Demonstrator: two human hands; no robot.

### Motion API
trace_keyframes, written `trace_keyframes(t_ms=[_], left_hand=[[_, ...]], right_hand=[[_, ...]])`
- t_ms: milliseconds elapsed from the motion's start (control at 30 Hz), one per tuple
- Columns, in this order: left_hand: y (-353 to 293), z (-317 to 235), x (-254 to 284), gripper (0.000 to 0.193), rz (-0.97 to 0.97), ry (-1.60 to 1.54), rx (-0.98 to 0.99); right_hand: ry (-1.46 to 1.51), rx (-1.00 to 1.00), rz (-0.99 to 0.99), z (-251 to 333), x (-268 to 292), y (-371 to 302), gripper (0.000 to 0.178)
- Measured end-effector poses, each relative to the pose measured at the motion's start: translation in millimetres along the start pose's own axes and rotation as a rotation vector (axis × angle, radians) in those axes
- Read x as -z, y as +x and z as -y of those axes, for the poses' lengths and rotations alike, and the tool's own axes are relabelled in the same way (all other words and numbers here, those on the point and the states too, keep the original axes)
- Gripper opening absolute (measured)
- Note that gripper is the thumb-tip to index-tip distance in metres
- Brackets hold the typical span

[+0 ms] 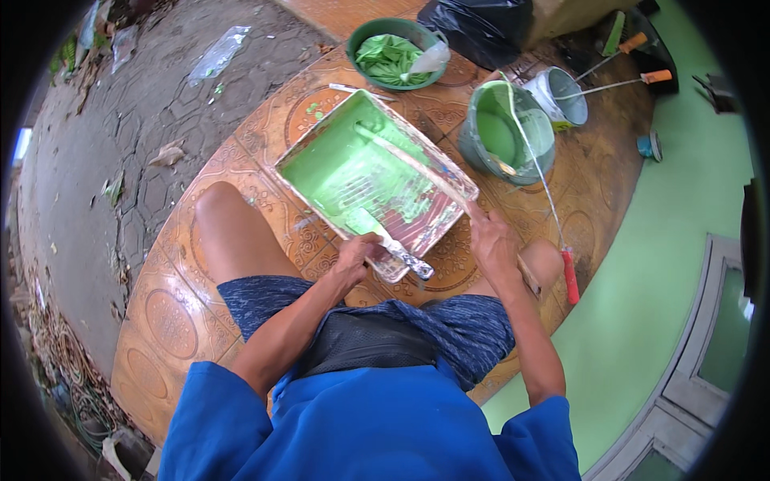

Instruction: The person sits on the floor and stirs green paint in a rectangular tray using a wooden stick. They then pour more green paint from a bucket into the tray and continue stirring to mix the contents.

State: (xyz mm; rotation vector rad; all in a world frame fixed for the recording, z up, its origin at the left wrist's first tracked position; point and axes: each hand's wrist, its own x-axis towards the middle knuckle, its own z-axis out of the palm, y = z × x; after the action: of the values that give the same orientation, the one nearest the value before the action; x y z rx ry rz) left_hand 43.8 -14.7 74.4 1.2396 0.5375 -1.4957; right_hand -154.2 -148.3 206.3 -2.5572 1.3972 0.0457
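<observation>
A shallow paint tray (301, 195) with light green paint sits on the tiles in front of me, its ribbed near part showing reddish through the paint. My left hand (358, 255) is closed on the tray's near rim. Against its fingers lies a flat paint-smeared tool (405, 256), its broad green end in the tray and its handle over the rim; brush or scraper, I cannot tell. My right hand (494, 242) is wrapped round a long wooden stick (417, 166). The stick slants across the tray with its far end in the paint.
A bucket of green paint (499, 132) stands at the right with a roller (569, 275) leaning on it. Behind are a white bucket (555, 96), orange-handled rollers (656, 77), a green basin (361, 50) and a black bag (473, 28). A green wall (682, 184) bounds the right.
</observation>
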Motion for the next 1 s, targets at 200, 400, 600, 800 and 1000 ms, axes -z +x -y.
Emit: trace_keyframes(t_ms=[200,400,600,800,1000], left_hand=[[-3.8,-3.1,0.3,0.027,0.007,0.024,0.068],[-5.8,-3.1,-1.0,0.025,-0.011,0.036,0.052],[-11.8,-6.5,-5.4,0.027,-0.032,0.069,0.049],[-9.2,-5.5,-5.4,0.029,-0.059,0.061,0.048],[-6.9,-5.5,-4.3,0.022,-0.041,0.054,0.06]], right_hand=[[0.127,0.097,0.03,9.0,-2.2,-8.3,0.037],[0.057,-0.057,-0.082,-4.3,9.0,-0.5,0.038],[0.05,0.003,0.007,3.7,6.6,-11.5,0.037],[0.029,-0.028,-0.049,5.1,2.0,0.3,0.036],[0.033,0.042,-0.056,11.1,-19.1,0.2,0.036]])
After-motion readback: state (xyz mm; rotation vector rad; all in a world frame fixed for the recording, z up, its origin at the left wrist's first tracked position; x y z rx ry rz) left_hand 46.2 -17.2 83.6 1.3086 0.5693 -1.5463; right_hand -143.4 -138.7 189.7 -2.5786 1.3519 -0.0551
